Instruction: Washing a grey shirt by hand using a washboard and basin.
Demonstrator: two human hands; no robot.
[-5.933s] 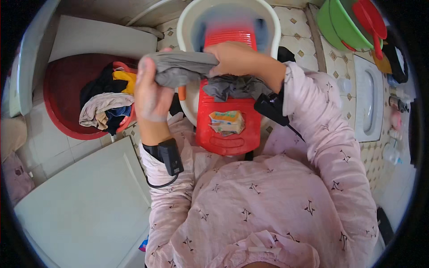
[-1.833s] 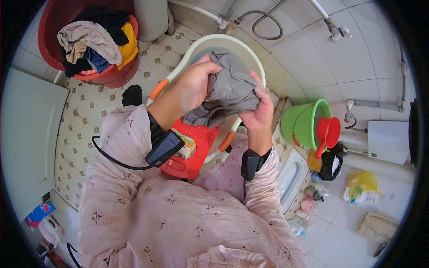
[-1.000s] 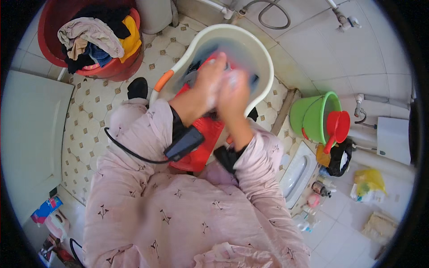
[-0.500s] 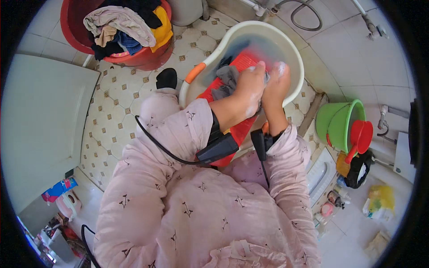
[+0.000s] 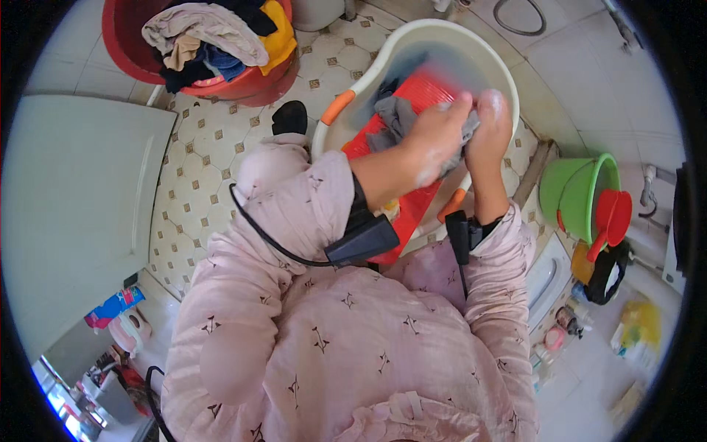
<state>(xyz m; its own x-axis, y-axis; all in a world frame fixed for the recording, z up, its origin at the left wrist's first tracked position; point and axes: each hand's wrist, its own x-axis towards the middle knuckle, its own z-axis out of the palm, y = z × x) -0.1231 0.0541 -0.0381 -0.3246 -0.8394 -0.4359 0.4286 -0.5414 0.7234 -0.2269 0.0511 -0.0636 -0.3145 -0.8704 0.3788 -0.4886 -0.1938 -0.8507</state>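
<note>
A red ribbed washboard [image 5: 425, 87] slants in a white basin [image 5: 378, 63] with orange handles [image 5: 338, 107], its upper end in cloudy water. Across the board lies a wet grey cloth [image 5: 396, 116], which runs under my left hand and out between both hands. My left hand [image 5: 440, 136], soapy and a little blurred, is closed over the cloth. Close beside it, my right hand [image 5: 489, 131] grips the cloth's other end, with suds on the knuckles. Most fingertips are hidden beneath the hands. Darker fabric [image 5: 384, 90] sits in the water at the basin's left side.
At the upper left, a red tub [image 5: 132, 44] is heaped with clothes. To the right stand a green bucket [image 5: 565, 193] with a red dipper [image 5: 613, 216] and a squat toilet [image 5: 549, 274]. A black cable [image 5: 258, 236] loops by my left forearm.
The whole view has shifted, so things appear farther right and slightly higher. Both hands still grip the grey cloth over the washboard, the left hand now a little blurred.
</note>
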